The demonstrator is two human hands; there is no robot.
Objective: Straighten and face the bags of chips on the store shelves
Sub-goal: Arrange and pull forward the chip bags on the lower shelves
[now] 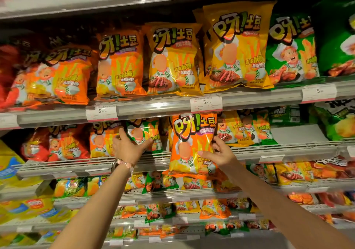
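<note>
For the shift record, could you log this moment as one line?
right hand: holds orange bag | left hand: on green bag | shelf rail: below

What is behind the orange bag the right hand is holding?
The orange bag hides the shelf slot behind it; only yellow bags beside it and a green bag show. Anything directly behind is covered.

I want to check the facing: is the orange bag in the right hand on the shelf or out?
Out. The orange bag hangs before the shelf edge, gripped by the right hand.
</note>
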